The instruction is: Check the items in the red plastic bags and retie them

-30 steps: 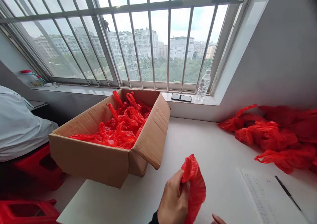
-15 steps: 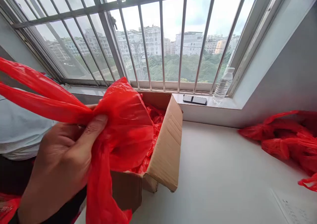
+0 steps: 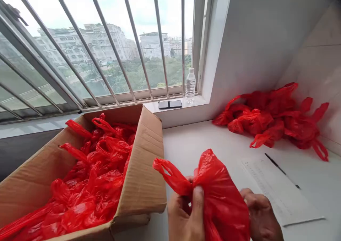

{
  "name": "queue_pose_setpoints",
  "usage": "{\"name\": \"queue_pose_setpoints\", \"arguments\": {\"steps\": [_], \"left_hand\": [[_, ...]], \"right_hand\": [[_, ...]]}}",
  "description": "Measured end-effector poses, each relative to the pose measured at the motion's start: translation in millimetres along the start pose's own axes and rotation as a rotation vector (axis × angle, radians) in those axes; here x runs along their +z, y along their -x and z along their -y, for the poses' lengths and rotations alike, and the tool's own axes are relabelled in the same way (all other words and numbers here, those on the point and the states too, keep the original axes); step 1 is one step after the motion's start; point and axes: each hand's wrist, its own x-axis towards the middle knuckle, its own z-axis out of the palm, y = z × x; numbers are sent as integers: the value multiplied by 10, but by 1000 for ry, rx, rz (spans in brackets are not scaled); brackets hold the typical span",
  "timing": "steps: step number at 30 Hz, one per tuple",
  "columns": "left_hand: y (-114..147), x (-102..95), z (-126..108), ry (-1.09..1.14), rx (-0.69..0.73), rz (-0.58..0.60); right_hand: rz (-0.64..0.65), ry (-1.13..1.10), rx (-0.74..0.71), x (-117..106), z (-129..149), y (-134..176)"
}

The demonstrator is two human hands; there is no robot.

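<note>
A red plastic bag (image 3: 221, 198) hangs gathered in my left hand (image 3: 186, 216), pinched between thumb and fingers just below its handle loop. My right hand (image 3: 262, 216) is beside the bag's right edge, fingers curled and slightly blurred; what they hold, if anything, is hidden. To the left stands an open cardboard box (image 3: 145, 163) with many crumpled red plastic bags (image 3: 90, 184) inside, some with their handles sticking up.
More red bags (image 3: 266, 116) lie heaped against the wall on the white table (image 3: 186, 138). A sheet of paper (image 3: 287, 198) and a black pen (image 3: 275, 164) lie at the right. On the sill are a phone (image 3: 169, 104) and a water bottle (image 3: 190, 86), before a barred window.
My view has turned right and down. The red bag in my left hand has moved from over the box to its right, above the table. My right hand has come into view.
</note>
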Motion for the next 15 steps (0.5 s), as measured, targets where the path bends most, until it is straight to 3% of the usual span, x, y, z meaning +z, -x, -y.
{"name": "queue_pose_setpoints", "arguments": {"steps": [4,6,9,15], "left_hand": [[-255,127,599,181,-142,-40],[-322,162,807,312,-225,-51],[-315,254,1040,443,-304,-38],[-233,376,1343,450,-262,-1]], "right_hand": [[69,258,50,-106,-292,-218],[186,295,44,-169,-451,-314],[412,261,-29,-239,-619,-418],[550,186,14,-322,-649,-632]]}}
